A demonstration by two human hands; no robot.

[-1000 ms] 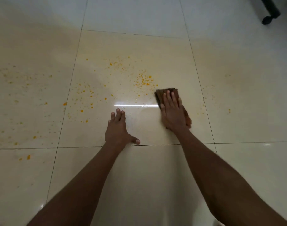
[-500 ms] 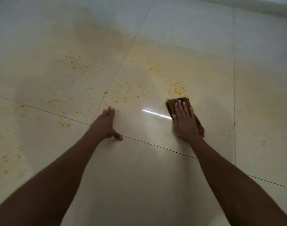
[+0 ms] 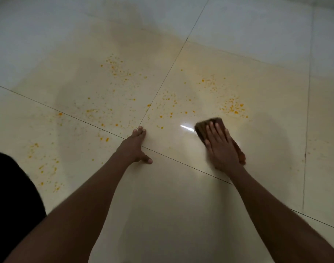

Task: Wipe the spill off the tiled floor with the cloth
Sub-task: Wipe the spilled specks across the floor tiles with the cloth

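A folded brown cloth (image 3: 204, 128) lies flat on the glossy cream tiled floor (image 3: 181, 215). My right hand (image 3: 222, 149) presses down on it with the fingers spread, covering most of it. Orange spill specks (image 3: 233, 108) lie just beyond the cloth, and more orange specks (image 3: 122, 73) scatter across the tiles to the left. My left hand (image 3: 136, 148) rests flat on the floor at a tile joint, left of the cloth, holding nothing.
Further orange specks (image 3: 46, 168) lie on the tile at the near left. A dark shape (image 3: 12, 205), probably my clothing, fills the lower left corner. Dark grout lines cross the floor.
The view has swung left, bringing more of the speckled left tiles into sight. My right hand stays on the cloth near the same speck cluster; my left hand remains planted on the floor.
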